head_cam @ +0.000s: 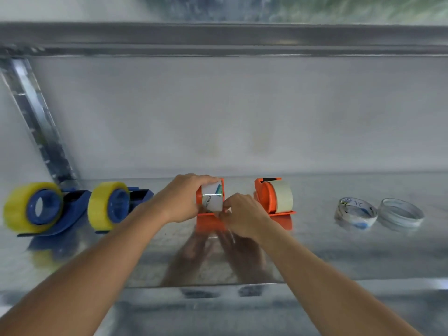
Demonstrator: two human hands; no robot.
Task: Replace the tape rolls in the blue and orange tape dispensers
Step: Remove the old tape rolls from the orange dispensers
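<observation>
Gripping the white-labelled tape roll in the orange plastic dispenser with the left hand — right hand pinching its clear end. Looking nearly finished: yellow-rolled blue dispensers sitting at nine o'clock, spent cores lying at three o'clock.

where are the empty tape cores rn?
Head view, far right of the metal shelf: two empty tape cores lie side by side, right of the second orange dispenser, clear of both hands.

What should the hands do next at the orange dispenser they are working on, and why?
Probably draw the tape's loose end forward toward the cutter. The left hand grips the new roll seated in the orange dispenser, and the right hand pinches at its lower front.
</observation>
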